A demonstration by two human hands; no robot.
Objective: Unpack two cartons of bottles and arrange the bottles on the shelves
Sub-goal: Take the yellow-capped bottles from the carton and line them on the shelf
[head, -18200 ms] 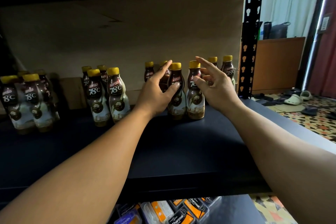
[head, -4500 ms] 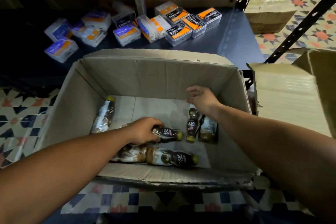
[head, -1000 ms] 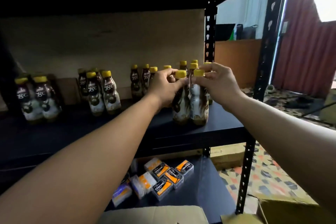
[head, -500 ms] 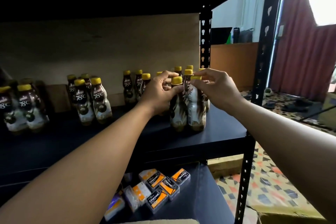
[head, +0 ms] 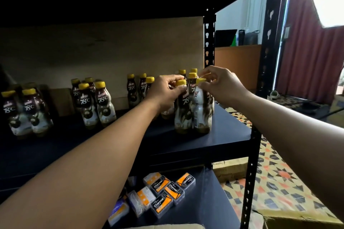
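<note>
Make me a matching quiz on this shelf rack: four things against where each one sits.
Things:
1. front pair of yellow-capped brown plastic bottles
2. clear plastic boxes with orange Charcoal labels
3. dark red fabric curtain
4. brown cardboard sheet

Places:
A. lower shelf
B. upright at the back of the bottle shelf
C. beyond the black metal rack, far right
D. bottle shelf's right end, left hand and right hand gripping the caps

Pairs: 1-D, 2-A, 3-C, 4-B

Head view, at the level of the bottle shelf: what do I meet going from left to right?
In order: far-left bottle group → second bottle group → left hand → front pair of bottles, held at the caps → right hand → front rack post → red curtain.
</note>
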